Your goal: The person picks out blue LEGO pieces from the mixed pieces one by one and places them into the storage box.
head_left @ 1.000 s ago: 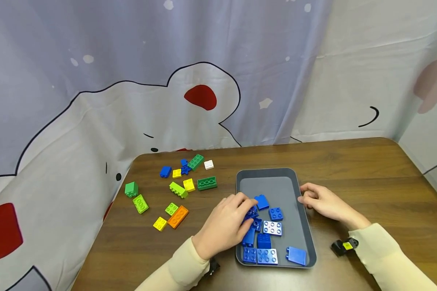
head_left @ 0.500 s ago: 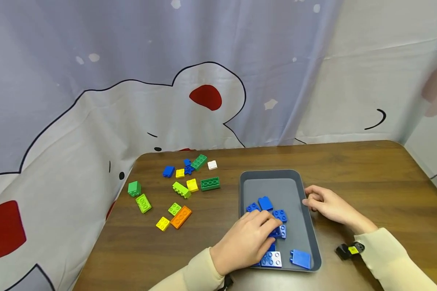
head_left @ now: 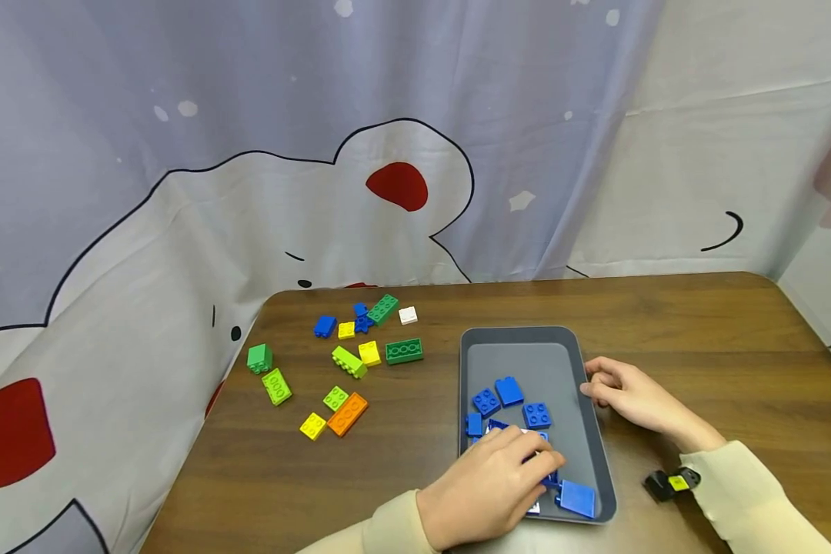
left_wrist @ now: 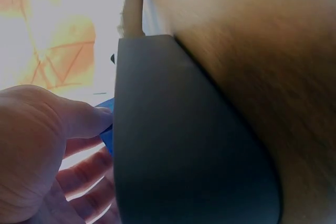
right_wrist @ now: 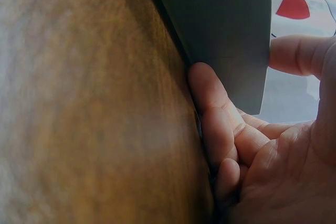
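Note:
A grey tray (head_left: 526, 358) lies on the wooden table with several blue bricks inside, among them a four-stud brick (head_left: 536, 415) and one on its side (head_left: 577, 498) in the near right corner. Over the tray's near end, my left hand (head_left: 492, 485) pinches a blue brick (left_wrist: 107, 138), its thumb on one face in the left wrist view. The hand hides some bricks below it. My right hand (head_left: 626, 394) holds the tray's right side, thumb at the rim and curled fingers along the outer wall, as the right wrist view shows.
Left of the tray lie loose bricks: orange (head_left: 347, 415), yellow (head_left: 313, 426), lime (head_left: 277, 386), dark green (head_left: 404, 351), white (head_left: 408, 315) and blue (head_left: 325, 326). A patterned curtain (head_left: 249, 223) hangs behind the table.
My left hand has moved from the tray's left side toward its near right part, uncovering blue bricks at the left. My right hand stays at the tray's side. The head view has shifted slightly.

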A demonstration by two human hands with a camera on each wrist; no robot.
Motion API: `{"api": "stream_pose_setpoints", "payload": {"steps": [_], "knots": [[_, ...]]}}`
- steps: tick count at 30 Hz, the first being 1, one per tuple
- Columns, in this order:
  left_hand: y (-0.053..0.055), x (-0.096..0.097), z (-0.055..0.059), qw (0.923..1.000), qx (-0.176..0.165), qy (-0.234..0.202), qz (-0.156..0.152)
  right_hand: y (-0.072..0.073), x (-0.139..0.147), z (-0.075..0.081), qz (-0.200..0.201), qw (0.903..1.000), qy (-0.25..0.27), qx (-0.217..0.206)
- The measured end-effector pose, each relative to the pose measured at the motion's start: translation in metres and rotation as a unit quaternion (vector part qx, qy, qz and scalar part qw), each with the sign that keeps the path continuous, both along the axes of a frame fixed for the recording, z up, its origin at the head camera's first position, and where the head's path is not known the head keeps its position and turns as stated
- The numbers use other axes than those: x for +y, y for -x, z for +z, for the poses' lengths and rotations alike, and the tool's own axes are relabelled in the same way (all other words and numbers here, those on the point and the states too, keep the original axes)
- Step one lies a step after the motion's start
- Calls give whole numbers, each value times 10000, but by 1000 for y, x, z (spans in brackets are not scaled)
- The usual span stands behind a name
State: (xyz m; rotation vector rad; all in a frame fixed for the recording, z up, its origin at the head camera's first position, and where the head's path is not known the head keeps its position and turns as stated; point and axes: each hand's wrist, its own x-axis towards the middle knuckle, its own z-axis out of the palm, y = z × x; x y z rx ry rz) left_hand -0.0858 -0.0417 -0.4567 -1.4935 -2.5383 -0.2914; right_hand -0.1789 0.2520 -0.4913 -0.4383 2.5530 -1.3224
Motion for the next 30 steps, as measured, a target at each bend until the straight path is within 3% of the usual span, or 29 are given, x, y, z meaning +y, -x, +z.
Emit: {"api": "stream_pose_setpoints", "payload": {"steps": [9, 17, 23, 30], "knots": [[-5, 1, -1, 9979, -304, 567, 1, -2, 3, 1, 2, 10000, -89, 32], [3, -4, 0, 9989, -129, 422, 182, -3, 3, 2, -16, 10000, -65, 36], [23, -29, 11, 9961, -185, 217, 830, -1, 1, 0, -24, 10000, -57, 34], [61, -77, 22, 9844, -227, -46, 1746, -1, 0, 0, -23, 10000, -26, 63]]}}
